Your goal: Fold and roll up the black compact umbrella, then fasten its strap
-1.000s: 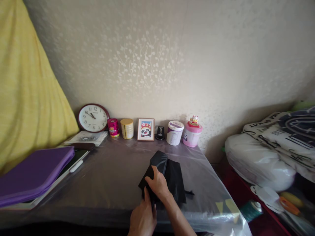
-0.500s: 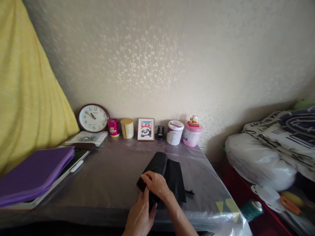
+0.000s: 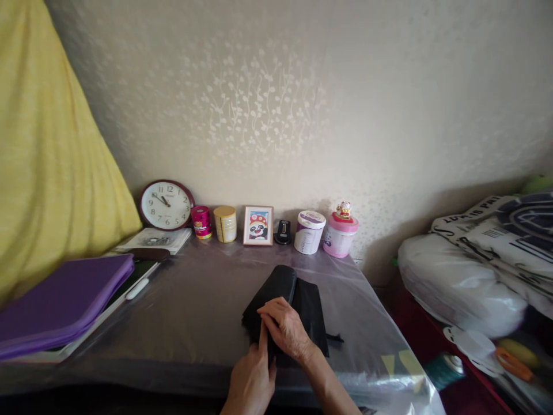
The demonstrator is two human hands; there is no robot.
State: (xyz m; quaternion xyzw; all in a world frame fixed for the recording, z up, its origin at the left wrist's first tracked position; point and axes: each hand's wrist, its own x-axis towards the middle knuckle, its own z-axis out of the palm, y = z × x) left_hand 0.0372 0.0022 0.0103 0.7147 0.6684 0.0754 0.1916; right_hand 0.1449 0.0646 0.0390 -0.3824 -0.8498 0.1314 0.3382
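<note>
Grip closure unclear on black fabric (image 3: 273,288): right hand (image 3: 287,329) arched palm-down, left hand (image 3: 252,376) nearer, index finger (image 3: 263,339) straight

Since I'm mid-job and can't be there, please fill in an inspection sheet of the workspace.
Surface: table, covered in glossy plastic.
Job's things: black bundle, lying on the table.
Clutter: purple folder at left; clock, pink tin, yellow tin, picture frame, black device, white tub and pink tub towards the wall.
Hands: left hand at the bundle's near end, right hand on top; grip partly hidden.
Cables: nothing seen; a dark cord juts out right of the bundle.
Surroundings: yellow curtain left, patterned wall behind, white bag right.
</note>
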